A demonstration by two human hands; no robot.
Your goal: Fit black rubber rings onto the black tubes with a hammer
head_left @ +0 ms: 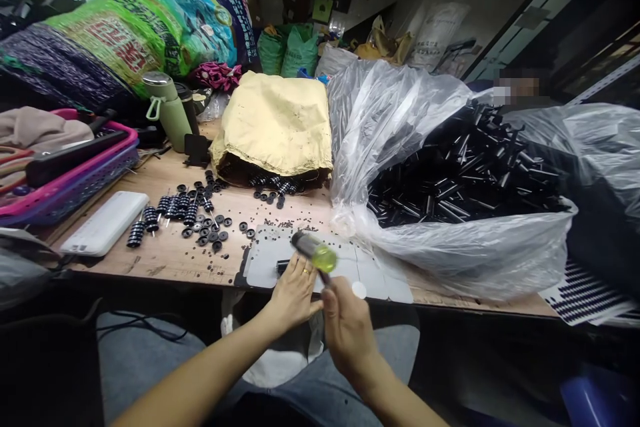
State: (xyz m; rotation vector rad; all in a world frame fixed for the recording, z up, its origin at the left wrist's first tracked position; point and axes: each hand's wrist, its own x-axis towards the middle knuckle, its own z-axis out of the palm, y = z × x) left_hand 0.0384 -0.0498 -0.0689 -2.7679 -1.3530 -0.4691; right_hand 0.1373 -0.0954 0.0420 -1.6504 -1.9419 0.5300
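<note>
My right hand (349, 320) is closed around the handle of a mallet (315, 252) with a dark and clear yellow-green head, blurred by motion. The mallet head is raised just above my left hand (295, 293). A short black cylindrical piece (283, 267) lies on the grey plate (380, 273) under the fingertips of my left hand, which hold it down; most of it is hidden. The left thumb stretches out to the side. A white round disc (359, 289) sits on the plate's front edge, right of my hands.
Ribbed black rollers (170, 207) and loose black discs (210, 230) lie to the left, by a white box (105, 223). A yellow sack (280, 117) stands behind. A clear plastic bag (450, 247) full of black parts (465, 173) fills the right. A pink basket (70, 173) and green flask (170, 113) stand left.
</note>
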